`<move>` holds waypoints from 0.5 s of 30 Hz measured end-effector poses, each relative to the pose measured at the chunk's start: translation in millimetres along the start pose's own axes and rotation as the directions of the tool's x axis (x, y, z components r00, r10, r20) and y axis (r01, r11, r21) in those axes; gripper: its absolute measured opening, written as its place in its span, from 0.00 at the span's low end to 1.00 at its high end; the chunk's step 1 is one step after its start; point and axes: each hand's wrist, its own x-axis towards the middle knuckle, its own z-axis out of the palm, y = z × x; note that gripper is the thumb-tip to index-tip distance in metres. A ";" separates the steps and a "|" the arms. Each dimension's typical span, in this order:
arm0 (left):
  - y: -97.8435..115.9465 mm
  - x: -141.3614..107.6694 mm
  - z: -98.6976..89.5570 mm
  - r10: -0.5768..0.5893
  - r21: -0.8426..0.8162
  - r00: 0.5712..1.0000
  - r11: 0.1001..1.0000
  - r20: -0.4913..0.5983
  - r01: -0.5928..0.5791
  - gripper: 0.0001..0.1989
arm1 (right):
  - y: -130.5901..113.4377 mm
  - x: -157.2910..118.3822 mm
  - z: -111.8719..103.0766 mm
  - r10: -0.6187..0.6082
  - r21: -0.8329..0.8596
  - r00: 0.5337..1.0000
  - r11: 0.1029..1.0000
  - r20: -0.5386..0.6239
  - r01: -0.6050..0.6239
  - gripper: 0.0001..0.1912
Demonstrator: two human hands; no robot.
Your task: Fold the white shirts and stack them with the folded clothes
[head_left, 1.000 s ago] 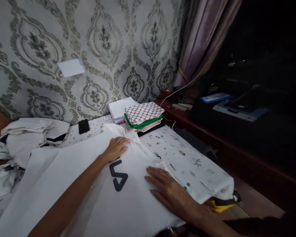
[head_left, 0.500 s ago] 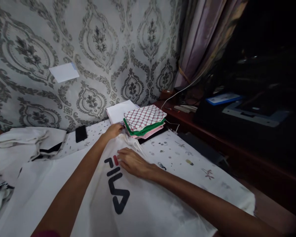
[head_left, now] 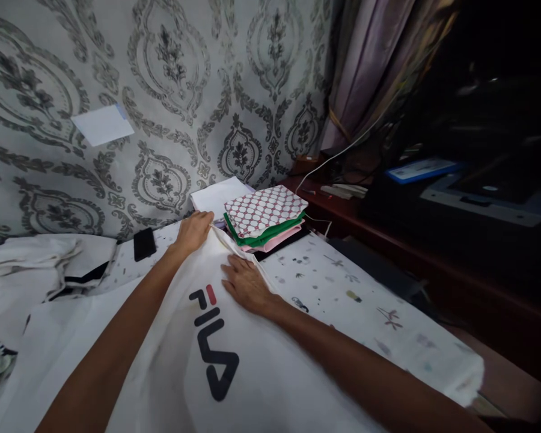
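Shirt (head_left: 265,373), white, dark lettering with one red bar; spread before me over a printed sheet (head_left: 329,288), its narrow end gathered toward the folded stack. My right hand (head_left: 247,285): laid on the shirt above the lettering, fingers a little apart, clamped on nothing that I can see. My left hand (head_left: 195,231): fingers together, closed on the shirt's far edge. Clothes heap (head_left: 27,273), rumpled, off to my left. Phone (head_left: 145,244), black, flat on the sheet. Folded stack (head_left: 265,213), patterned top, green and pink below. White cloth (head_left: 219,195), folded, just behind the stack. Paper (head_left: 103,125), on the patterned wall (head_left: 166,78).
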 end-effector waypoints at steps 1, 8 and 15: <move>3.8 0.6 2.7 -0.013 0.025 1.000 1.000 -0.001 0.013 0.12 | -0.5 0.5 0.5 0.023 -0.008 1.000 1.000 0.008 -0.023 0.22; 32.9 -21.8 35.2 -0.163 -0.070 0.986 0.985 -0.029 0.160 0.16 | 3.8 4.4 8.1 0.031 -0.014 0.999 0.999 -0.015 -0.032 0.24; 0.6 -159.1 51.9 -0.241 -0.303 0.969 0.921 0.050 0.244 0.24 | 17.7 10.9 30.7 -0.056 -0.097 0.993 0.994 -0.103 0.046 0.23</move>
